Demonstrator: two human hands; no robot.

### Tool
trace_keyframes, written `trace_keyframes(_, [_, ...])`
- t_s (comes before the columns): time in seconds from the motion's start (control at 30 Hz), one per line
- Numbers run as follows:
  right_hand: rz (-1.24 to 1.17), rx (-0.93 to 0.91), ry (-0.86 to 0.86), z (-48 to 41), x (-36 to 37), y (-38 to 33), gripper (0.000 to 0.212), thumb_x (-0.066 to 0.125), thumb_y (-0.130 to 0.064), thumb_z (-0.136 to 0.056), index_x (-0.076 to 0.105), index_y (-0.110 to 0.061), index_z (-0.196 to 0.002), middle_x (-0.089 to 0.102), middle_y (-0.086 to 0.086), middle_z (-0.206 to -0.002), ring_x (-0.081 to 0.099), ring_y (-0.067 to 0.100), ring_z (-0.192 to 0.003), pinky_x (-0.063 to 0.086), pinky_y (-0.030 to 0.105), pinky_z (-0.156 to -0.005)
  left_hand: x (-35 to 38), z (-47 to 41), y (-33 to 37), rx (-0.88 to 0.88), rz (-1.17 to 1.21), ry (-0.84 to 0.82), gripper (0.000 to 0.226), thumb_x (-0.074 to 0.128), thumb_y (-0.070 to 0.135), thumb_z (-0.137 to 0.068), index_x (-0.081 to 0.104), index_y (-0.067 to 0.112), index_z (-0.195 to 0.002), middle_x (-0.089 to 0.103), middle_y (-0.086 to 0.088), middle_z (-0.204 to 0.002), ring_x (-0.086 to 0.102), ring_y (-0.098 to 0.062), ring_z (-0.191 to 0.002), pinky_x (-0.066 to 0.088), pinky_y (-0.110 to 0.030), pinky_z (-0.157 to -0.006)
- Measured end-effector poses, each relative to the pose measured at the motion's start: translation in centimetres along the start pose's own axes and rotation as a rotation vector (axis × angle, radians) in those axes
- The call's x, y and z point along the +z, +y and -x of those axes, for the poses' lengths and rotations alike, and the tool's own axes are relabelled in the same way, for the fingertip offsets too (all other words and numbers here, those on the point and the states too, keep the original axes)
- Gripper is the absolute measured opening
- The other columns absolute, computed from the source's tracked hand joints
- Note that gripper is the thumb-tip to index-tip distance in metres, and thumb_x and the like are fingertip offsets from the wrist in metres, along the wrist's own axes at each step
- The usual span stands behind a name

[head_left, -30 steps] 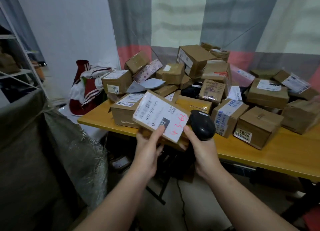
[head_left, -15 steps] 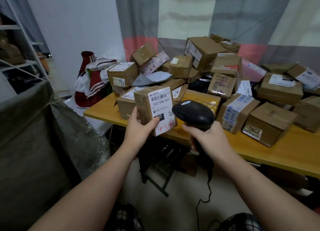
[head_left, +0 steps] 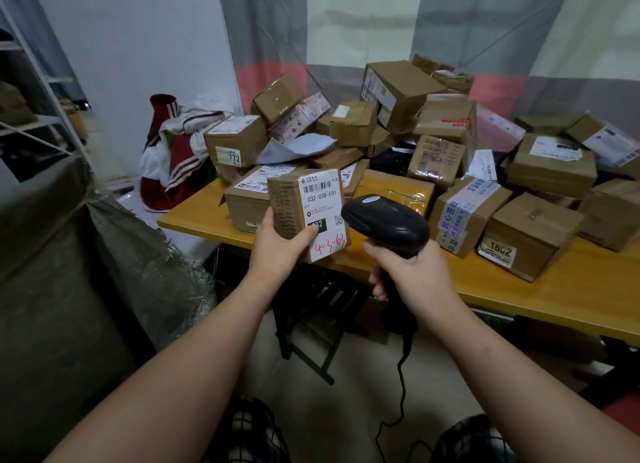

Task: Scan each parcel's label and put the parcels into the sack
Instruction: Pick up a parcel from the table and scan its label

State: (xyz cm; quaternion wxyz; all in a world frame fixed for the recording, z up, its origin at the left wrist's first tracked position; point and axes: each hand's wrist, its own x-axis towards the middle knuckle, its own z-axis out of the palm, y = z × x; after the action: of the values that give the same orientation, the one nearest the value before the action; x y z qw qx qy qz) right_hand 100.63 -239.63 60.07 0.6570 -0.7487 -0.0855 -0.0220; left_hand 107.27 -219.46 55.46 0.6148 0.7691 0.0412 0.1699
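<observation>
— Where is the parcel relative to the hands?

— The left hand (head_left: 277,251) grips a small cardboard parcel (head_left: 292,202) from below and from its left side. It is held upright in the air, in front of the near edge of the wooden table (head_left: 540,289). The white label (head_left: 323,216) faces the camera. It reads 032-038-E01 in print, with 4-3-63 handwritten in red below.

— And the right hand?

— The right hand (head_left: 415,275) is wrapped around the handle of a black barcode scanner (head_left: 388,221). The scanner's head sits just to the right of the label, close to it; I cannot tell whether they touch.

— The sack?

— The grey woven sack (head_left: 145,261) hangs at the left, well apart from the parcel. Its mouth is hard to make out, and a dark bulk in the foreground cuts off its left side.

— Anything else hidden?

— The left thumb covers part of a black patch on the label, and the fine print there is too small to read. The scanner's window faces away from the camera. Its handle is mostly inside the fist, with the cable (head_left: 401,376) trailing below. The heap of parcels (head_left: 433,143) on the table overlaps itself, so many labels are covered.
</observation>
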Motion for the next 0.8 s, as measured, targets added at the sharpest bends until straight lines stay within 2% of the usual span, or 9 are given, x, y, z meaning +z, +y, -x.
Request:
trace_keyframes(0.13, [0.009, -0.012, -0.013, -0.1, -0.2, 0.2, 0.005, 0.066, -0.025, -0.087, 0.063, -0.021, -0.087, 0.062, 0.005, -0.054, 0.058, 0.017, -0.046, 0.052, 0.027, -0.049, 0.1, -0.1, -0.4, 0.003, -0.007, -0.005, 0.056, 0.079, 0.034, -0.074, 0.054, 0.026, -0.123, 0.064, 0.005, -0.121, 0.062, -0.01, -0.108, 0.056, -0.031, -0.085])
trace_keyframes(0.23, [0.014, -0.02, -0.028, -0.1, -0.3, 0.4, 0.006, 0.067, -0.025, -0.087, 0.063, -0.021, -0.09, 0.063, 0.005, -0.055, 0.059, 0.016, -0.047, 0.053, 0.028, -0.05, 0.2, 0.2, -0.2, 0.01, 0.008, -0.007, 0.055, 0.079, 0.032, -0.075, 0.054, 0.026, -0.123, 0.065, 0.007, -0.118, 0.063, -0.007, -0.105, 0.054, -0.019, -0.075])
trace_keyframes(0.4, [-0.039, -0.071, -0.072, 0.0, -0.3, 0.8, 0.011, 0.068, -0.02, -0.086, 0.064, -0.022, -0.095, 0.064, 0.005, -0.059, 0.059, 0.018, -0.051, 0.053, 0.029, -0.052, 0.4, 1.6, 0.3, 0.006, 0.158, -0.025, 0.053, 0.078, 0.021, -0.078, 0.05, 0.026, -0.123, 0.066, 0.012, -0.109, 0.069, -0.003, -0.087, 0.052, -0.012, -0.063])
trace_keyframes(0.43, [-0.052, -0.091, -0.089, 0.1, -0.2, 0.9, 0.011, 0.068, -0.017, -0.086, 0.064, -0.022, -0.095, 0.064, 0.005, -0.06, 0.06, 0.018, -0.052, 0.053, 0.028, -0.051, 0.1, 2.1, 0.3, 0.001, 0.167, -0.016, 0.06, 0.079, 0.023, -0.077, 0.046, 0.026, -0.127, 0.064, 0.013, -0.11, 0.068, -0.002, -0.088, 0.053, -0.013, -0.065])
trace_keyframes(0.5, [-0.05, -0.121, -0.123, -0.1, 0.5, 1.2, 0.013, 0.068, -0.013, -0.086, 0.064, -0.021, -0.095, 0.064, 0.005, -0.062, 0.06, 0.017, -0.055, 0.053, 0.025, -0.053, -1.0, 3.1, 0.3, -0.018, 0.172, 0.016, 0.086, 0.081, 0.035, -0.07, 0.036, 0.019, -0.141, 0.06, 0.008, -0.121, 0.065, -0.006, -0.102, 0.055, -0.023, -0.081])
trace_keyframes(0.53, [-0.043, -0.13, -0.143, -0.2, 1.0, 1.3, 0.013, 0.069, -0.012, -0.085, 0.065, -0.02, -0.094, 0.064, 0.004, -0.063, 0.06, 0.017, -0.056, 0.053, 0.025, -0.054, -1.8, 3.6, 0.2, -0.026, 0.18, 0.038, 0.099, 0.082, 0.04, -0.067, 0.029, 0.017, -0.147, 0.058, 0.004, -0.127, 0.062, -0.01, -0.108, 0.054, -0.03, -0.088])
trace_keyframes(0.6, [-0.034, -0.136, -0.191, -0.7, 2.8, 1.7, 0.012, 0.07, -0.011, -0.084, 0.064, -0.018, -0.092, 0.064, 0.0, -0.063, 0.06, 0.014, -0.057, 0.052, 0.023, -0.055, -3.9, 4.8, -0.5, -0.021, 0.192, 0.102, 0.104, 0.082, 0.04, -0.065, 0.026, 0.018, -0.149, 0.057, 0.0, -0.129, 0.061, -0.013, -0.112, 0.053, -0.035, -0.091])
trace_keyframes(0.73, [-0.04, -0.098, -0.288, -1.9, 8.8, 3.9, 0.015, 0.073, -0.01, -0.082, 0.063, -0.019, -0.089, 0.064, -0.013, -0.064, 0.059, 0.001, -0.06, 0.048, 0.016, -0.057, -9.8, 7.3, -3.7, -0.013, 0.16, 0.322, 0.095, 0.081, 0.028, -0.068, 0.027, 0.017, -0.145, 0.055, 0.006, -0.122, 0.061, 0.006, -0.101, 0.052, -0.014, -0.077])
trace_keyframes(0.8, [-0.029, -0.069, -0.324, -2.4, 12.3, 5.4, 0.023, 0.077, -0.012, -0.079, 0.065, -0.02, -0.097, 0.067, -0.02, -0.073, 0.062, -0.006, -0.071, 0.046, 0.011, -0.064, -12.9, 8.4, -6.0, -0.049, 0.117, 0.435, 0.09, 0.079, 0.021, -0.071, 0.026, 0.018, -0.144, 0.055, 0.005, -0.125, 0.06, 0.006, -0.103, 0.052, -0.016, -0.084])
